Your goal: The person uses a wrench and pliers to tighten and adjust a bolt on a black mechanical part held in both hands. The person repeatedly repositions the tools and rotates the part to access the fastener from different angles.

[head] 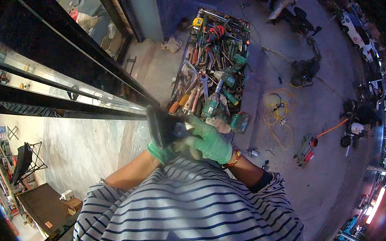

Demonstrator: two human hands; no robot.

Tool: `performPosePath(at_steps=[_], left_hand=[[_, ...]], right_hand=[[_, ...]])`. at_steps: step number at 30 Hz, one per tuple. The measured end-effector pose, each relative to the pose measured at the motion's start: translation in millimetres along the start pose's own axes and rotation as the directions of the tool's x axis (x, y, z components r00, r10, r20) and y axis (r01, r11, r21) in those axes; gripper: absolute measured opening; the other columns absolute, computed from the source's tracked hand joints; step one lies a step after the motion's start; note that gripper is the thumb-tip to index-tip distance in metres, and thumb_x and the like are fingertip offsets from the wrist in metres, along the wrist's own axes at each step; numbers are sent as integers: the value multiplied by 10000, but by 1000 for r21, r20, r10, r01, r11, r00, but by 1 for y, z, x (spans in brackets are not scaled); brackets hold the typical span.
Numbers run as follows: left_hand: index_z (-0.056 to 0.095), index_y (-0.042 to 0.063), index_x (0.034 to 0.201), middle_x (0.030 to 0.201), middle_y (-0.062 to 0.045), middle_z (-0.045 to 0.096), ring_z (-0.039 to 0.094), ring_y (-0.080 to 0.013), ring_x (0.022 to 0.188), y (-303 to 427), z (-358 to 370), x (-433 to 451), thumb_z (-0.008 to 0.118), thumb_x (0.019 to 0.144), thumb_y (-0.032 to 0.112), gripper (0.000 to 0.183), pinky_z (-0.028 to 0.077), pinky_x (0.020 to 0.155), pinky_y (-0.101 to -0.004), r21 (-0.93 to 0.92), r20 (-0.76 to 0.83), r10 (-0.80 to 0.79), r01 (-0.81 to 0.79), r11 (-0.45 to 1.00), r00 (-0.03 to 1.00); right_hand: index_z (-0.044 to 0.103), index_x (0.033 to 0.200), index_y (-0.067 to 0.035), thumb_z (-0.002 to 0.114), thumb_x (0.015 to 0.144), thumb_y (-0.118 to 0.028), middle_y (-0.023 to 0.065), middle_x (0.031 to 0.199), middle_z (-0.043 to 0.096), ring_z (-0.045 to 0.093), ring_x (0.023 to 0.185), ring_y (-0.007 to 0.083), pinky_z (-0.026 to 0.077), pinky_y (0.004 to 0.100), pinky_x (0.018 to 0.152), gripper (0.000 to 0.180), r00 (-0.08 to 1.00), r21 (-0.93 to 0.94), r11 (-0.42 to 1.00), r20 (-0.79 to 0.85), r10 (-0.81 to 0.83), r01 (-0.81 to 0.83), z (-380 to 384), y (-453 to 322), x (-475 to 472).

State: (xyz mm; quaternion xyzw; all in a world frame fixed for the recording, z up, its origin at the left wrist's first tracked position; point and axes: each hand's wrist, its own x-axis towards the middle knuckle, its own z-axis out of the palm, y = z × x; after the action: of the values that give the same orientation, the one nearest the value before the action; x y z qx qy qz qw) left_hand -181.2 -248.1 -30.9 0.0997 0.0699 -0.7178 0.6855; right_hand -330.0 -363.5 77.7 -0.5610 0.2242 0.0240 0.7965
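My left hand (pixel 161 152), in a green glove, holds a dark curved object (pixel 159 126) upright before my body; motion blur hides what it is. My right hand (pixel 213 141), gloved in green too, has its fingers bent against the object's right side, and whether they grip it is unclear. Just beyond my hands is a bench crowded with tools. On it lie an open-end wrench (pixel 204 82), an orange-handled tool (pixel 183 100), a green power tool (pixel 212 107), a cordless driver (pixel 225 78), a battery pack (pixel 241 122) and a yellow tape measure (pixel 197 22).
A dark-framed glass door (pixel 79 86) stands close on my left. Right of the bench, a yellow cord (pixel 280 104) and a floor jack (pixel 306 154) lie on the ground. A person (pixel 280 9) is at the far right. A folding chair (pixel 24 162) stands lower left.
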Motion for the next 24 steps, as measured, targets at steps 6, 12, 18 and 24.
performPosePath(at_steps=[6, 12, 18, 24], left_hand=[[473, 15, 1361, 1195, -136, 601, 628, -263, 1016, 3, -7, -7, 466, 1019, 197, 388, 554, 844, -348, 574, 177, -150, 22, 818, 973], [486, 0, 1338, 1206, -151, 596, 641, -268, 1022, -6, 46, 5, 455, 1019, 198, 376, 541, 861, -381, 686, -54, -257, 223, 693, 965], [526, 40, 1283, 1054, -140, 645, 645, -244, 920, -14, 4, 18, 477, 1018, 263, 350, 558, 773, -362, 470, -66, 63, -25, 882, 996], [470, 85, 1393, 1091, -111, 636, 632, -233, 942, -3, -4, 38, 416, 1050, 295, 406, 553, 800, -362, 161, -7, -46, 46, 986, 999]], right_hand=[[377, 1521, -90, 531, 887, 2, 49, 802, 663, 568, 495, 97, 473, 236, 479, 659, 994, -246, 969, 103, 32, -6, -21, -26, -12], [412, 1508, -93, 548, 854, 10, 48, 669, 632, 605, 462, 121, 494, 254, 472, 676, 988, -269, 963, 141, 58, -18, -37, -25, -13], [349, 1534, -83, 511, 850, 19, 71, 780, 658, 579, 496, 112, 472, 247, 472, 710, 992, -164, 986, 124, 27, -6, -41, -15, -10], [291, 1547, -66, 481, 876, 37, 73, 759, 629, 525, 468, 108, 454, 239, 473, 705, 994, -103, 992, 87, -65, 73, -45, -12, -3]])
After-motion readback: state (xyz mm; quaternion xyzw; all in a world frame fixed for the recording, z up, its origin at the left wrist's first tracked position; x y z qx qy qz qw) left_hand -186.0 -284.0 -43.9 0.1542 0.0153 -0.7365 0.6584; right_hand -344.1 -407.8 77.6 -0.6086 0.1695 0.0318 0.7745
